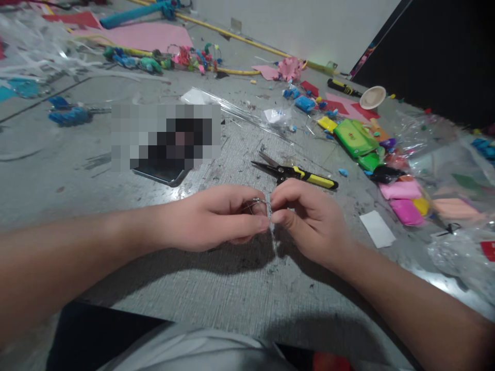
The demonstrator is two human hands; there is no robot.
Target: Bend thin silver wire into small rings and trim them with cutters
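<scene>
My left hand (220, 216) pinches a thin, silvery twisted wire (257, 200), its fingertips curled around the loops. Against it, fingertips nearly touching, my right hand (309, 221) pinches the other side of the same wire between thumb and forefinger. A thin end of wire hangs below the fingers, blurred. Just beyond my right hand, scissors (297, 175) with black and yellow handles lie with their blades apart. A dark phone (166, 172), partly pixelated, lies beyond my left hand.
Colourful clay packets (356, 138) and a white card (377, 229) lie on the right, near clear plastic bags (456, 159). Straight thin wires (240, 113) lie farther back. Blue pieces (69, 113) and plastic strips (42, 51) are at the left. A white round lid (372, 97) is at the back.
</scene>
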